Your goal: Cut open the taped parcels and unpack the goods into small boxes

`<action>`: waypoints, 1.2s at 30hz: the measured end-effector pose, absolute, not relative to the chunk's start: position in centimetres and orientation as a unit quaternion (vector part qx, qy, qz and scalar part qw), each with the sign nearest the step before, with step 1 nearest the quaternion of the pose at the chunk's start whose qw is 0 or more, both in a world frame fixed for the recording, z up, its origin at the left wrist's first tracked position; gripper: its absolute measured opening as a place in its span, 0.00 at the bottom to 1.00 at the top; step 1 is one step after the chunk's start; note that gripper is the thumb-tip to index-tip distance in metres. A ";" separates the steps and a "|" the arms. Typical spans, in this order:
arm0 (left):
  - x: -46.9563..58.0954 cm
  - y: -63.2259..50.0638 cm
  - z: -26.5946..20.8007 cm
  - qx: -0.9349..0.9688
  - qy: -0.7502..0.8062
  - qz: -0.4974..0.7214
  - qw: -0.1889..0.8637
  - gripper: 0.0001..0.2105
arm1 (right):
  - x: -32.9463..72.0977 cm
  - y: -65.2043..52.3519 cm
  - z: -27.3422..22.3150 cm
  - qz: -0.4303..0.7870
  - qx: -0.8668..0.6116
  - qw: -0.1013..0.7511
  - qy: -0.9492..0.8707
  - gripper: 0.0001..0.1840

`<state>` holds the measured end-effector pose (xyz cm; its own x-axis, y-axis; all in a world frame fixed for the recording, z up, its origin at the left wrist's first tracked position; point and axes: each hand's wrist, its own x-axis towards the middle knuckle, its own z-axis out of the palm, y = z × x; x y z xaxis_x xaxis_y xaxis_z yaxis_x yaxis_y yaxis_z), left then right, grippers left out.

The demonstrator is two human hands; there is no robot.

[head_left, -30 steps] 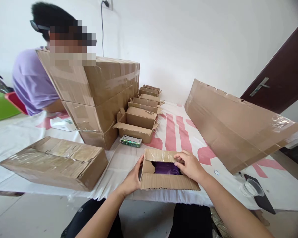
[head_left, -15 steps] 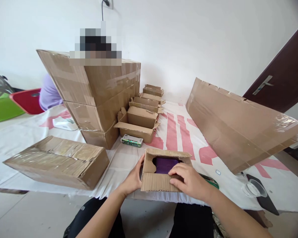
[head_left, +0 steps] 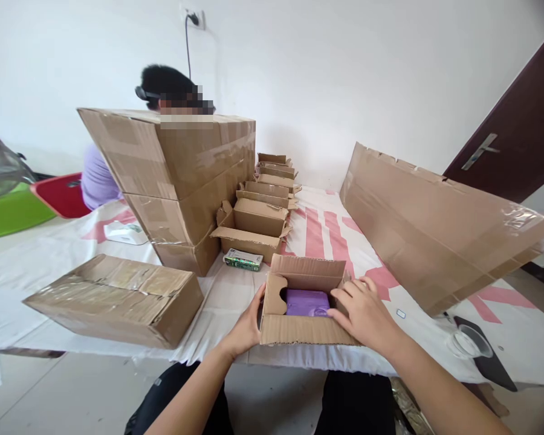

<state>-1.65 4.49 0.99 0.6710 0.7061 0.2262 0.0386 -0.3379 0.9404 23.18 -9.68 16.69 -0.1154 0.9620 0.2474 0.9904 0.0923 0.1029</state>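
One purple packet (head_left: pixel 306 302) inside an open-topped cardboard box (head_left: pixel 308 330), lower centre of the frame. Left hand (head_left: pixel 242 329) spread, laid against the box's left end without closing round it. Right hand (head_left: pixel 369 314) half-curled at the right end, fingertips near the packet, any pinch impossible to make out.

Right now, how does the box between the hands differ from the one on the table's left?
- The near box has its top open; the left box is closed, with clear tape across its top.
- The near box shows a purple pack inside; the left box hides any contents.
- The left box looks longer than the near box.

Shared: both are brown cardboard, on the white cloth.
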 end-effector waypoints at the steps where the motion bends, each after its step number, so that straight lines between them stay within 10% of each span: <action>1: -1.6 4.5 1.1 0.752 0.244 0.321 0.521 0.56 | 23.6 -9.7 16.8 -0.124 -0.683 0.047 -0.718 0.14; 11: -2.8 5.2 3.3 0.788 0.243 0.259 0.502 0.54 | 26.8 -9.1 14.3 -0.003 -0.686 0.062 -0.725 0.41; 16: -5.1 5.1 11.9 0.850 0.326 0.286 0.299 0.18 | 27.7 -9.1 13.8 0.154 -0.676 0.105 -0.713 0.51; 24: 1.9 2.6 17.2 0.968 0.147 0.105 0.174 0.10 | 27.5 -8.9 12.9 0.175 -0.684 0.159 -0.690 0.47; 30: -0.3 4.9 18.3 0.964 0.210 0.123 0.108 0.13 | 27.7 -9.0 12.8 0.209 -0.683 0.169 -0.679 0.50; 36: -2.0 5.8 14.8 0.954 0.266 0.036 0.129 0.52 | 28.1 -8.7 12.7 0.266 -0.653 0.171 -0.688 0.70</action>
<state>-1.99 5.77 14.83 0.8555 0.5178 -0.0004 0.4992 -0.8245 0.2663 28.13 -8.71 12.66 -0.0894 0.9897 -0.1119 0.8080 0.0063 -0.5892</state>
